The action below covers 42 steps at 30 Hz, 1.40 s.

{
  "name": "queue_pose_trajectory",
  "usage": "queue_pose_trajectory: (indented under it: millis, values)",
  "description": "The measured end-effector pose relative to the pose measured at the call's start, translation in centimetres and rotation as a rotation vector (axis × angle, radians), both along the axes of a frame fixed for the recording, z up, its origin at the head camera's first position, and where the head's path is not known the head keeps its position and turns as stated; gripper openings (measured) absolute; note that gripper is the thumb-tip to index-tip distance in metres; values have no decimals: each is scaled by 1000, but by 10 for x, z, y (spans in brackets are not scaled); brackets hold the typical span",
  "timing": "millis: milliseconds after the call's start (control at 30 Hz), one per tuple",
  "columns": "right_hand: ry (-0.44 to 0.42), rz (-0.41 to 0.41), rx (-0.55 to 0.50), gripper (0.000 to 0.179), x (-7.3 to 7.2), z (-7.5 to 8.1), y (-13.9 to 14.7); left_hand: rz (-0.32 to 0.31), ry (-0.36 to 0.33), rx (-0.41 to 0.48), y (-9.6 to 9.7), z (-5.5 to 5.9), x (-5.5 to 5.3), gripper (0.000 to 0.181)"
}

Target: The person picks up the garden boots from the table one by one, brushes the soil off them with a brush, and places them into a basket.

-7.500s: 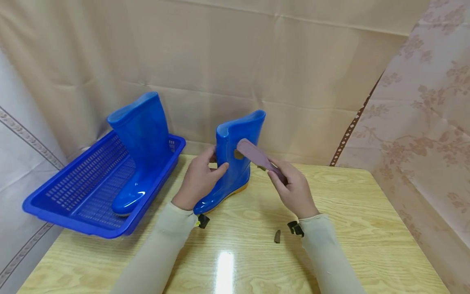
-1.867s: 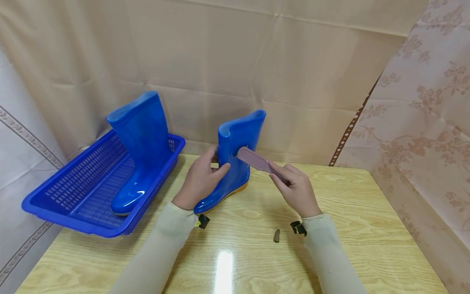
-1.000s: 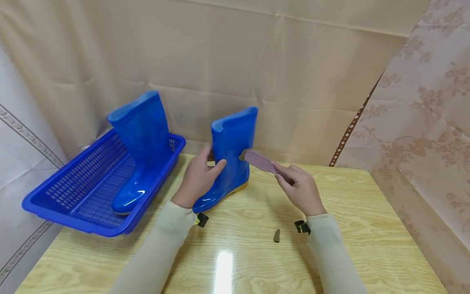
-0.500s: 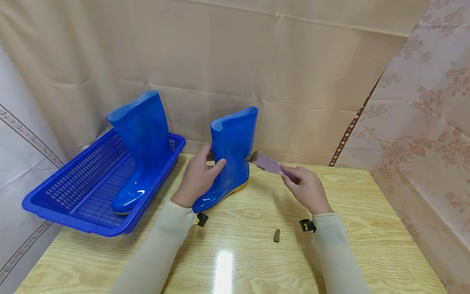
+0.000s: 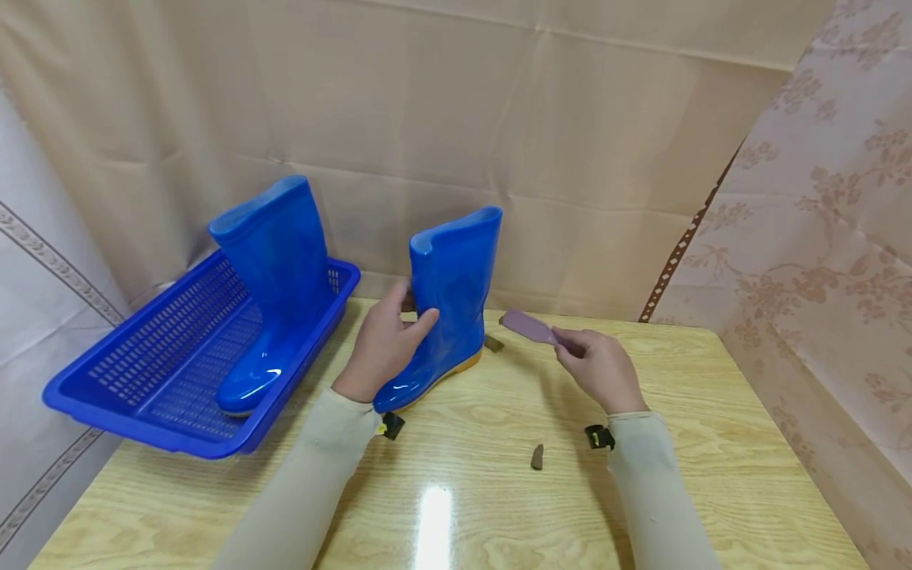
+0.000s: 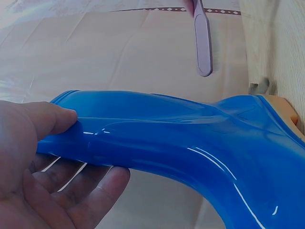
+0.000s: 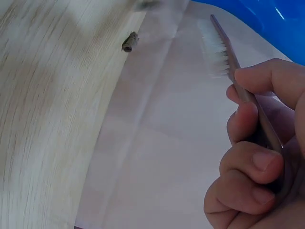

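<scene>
A blue rain boot (image 5: 456, 289) with a yellowish sole stands upright on the wooden table. My left hand (image 5: 385, 344) grips its shaft, thumb on the near side and fingers behind; the left wrist view shows them around the boot (image 6: 157, 138). My right hand (image 5: 598, 368) holds a mauve brush (image 5: 527, 327) by its handle, clear of the boot's right side. White bristles show on the brush (image 7: 224, 50) in the right wrist view. A brown, mud-like lump (image 5: 494, 343) is beside the boot's heel. Another brown piece (image 5: 537, 457) lies nearer the front.
On the left sits a blue slotted plastic basket (image 5: 153, 434), and a second blue rain boot (image 5: 274, 253) stands in it. A beige cloth (image 5: 591, 174) hangs behind the table, with patterned cloth (image 5: 841, 237) along the right.
The brush has moved right, away from the boot. Brown matter that was between bristles and shaft has come off, and a lump now shows by the heel. The boot shifted slightly left.
</scene>
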State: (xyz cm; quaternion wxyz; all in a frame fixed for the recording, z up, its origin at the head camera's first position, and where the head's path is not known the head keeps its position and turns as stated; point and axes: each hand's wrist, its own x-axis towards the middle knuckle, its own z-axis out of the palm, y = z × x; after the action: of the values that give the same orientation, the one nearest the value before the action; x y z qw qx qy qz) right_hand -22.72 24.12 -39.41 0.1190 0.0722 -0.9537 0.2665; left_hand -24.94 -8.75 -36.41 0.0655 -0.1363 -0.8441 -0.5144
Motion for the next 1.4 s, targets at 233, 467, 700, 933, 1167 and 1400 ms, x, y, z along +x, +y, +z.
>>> queue_pose_trajectory:
  millis: [233,467,700,933,1167,1400]
  values:
    - [68,-29,-34,31,0,2,-1,-6,4,4,0,0,0,54]
    - [131,-97,-110,27,0,5,-6,5,1,-7,2,1,2,51]
    - [96,-114,-152,23,0,5,-7,6,11,-6,4,2,3,50]
    - [-12,-118,-57,23,1,4,-2,8,22,2,5,1,3,49]
    - [-204,-111,45,28,2,1,8,12,16,7,5,1,2,49]
    - [-379,-133,105,35,0,-8,16,19,14,4,5,1,2,48]
